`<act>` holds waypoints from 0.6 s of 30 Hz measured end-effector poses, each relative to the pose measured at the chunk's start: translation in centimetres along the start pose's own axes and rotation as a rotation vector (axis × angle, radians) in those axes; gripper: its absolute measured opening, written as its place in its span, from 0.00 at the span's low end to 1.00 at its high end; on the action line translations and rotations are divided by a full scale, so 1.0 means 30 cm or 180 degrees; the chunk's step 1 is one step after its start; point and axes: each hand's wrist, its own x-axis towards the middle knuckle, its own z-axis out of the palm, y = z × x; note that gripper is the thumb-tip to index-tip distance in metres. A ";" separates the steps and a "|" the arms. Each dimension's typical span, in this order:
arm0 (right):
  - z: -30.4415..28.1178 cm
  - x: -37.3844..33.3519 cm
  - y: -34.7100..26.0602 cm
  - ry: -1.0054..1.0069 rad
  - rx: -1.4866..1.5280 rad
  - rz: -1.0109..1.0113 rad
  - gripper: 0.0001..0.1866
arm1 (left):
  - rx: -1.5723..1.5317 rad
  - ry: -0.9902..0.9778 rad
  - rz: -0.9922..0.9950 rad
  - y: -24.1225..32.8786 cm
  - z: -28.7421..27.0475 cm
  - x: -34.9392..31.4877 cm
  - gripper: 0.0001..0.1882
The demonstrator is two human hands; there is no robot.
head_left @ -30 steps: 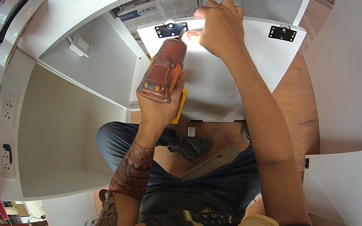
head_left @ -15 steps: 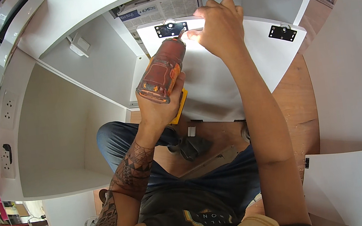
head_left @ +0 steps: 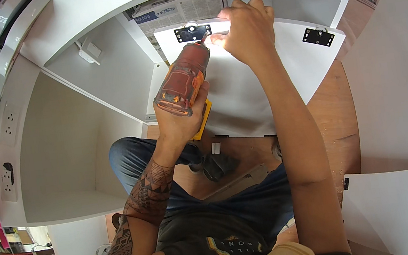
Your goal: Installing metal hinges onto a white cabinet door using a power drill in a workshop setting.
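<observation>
My left hand [head_left: 182, 122] is wrapped round the grip of a red-and-orange power drill [head_left: 184, 78] with a yellow part low down. Its bit points at the right end of a black mounting plate [head_left: 193, 33] on a white panel [head_left: 254, 78]; whether the tip touches a screw is too small to tell. Light shines on the panel there. My right hand [head_left: 251, 32] is closed over the panel's top edge, thumb on the face beside the bit and fingers curled above. A second black plate [head_left: 318, 37] sits near the panel's right corner.
A white open cabinet [head_left: 96, 64] stands ahead and left, with a stack of newspaper [head_left: 182, 10] behind the panel. Another white panel [head_left: 391, 200] with black fittings lies at the lower right. A dark cloth-like item [head_left: 220, 167] is on the wooden floor [head_left: 336, 124] between my legs.
Almost nothing differs. The drill has shifted very slightly, its bit still at the right end of the plate, and my right hand keeps its place.
</observation>
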 end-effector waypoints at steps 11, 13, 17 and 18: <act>0.007 0.000 0.006 0.0043 0.0004 -0.0022 0.25 | -0.0033 0.0029 0.0035 -0.008 0.003 0.001 0.20; 0.006 0.001 0.004 0.0033 -0.0007 -0.0020 0.25 | 0.0045 0.0015 0.0035 -0.008 0.002 0.002 0.21; 0.004 0.000 0.002 0.0036 0.0006 -0.0005 0.25 | 0.0017 0.0011 0.0009 0.013 -0.002 0.001 0.21; 0.003 -0.001 0.002 0.0035 0.0007 0.0006 0.25 | 0.0059 -0.0028 -0.0041 0.024 -0.003 0.000 0.21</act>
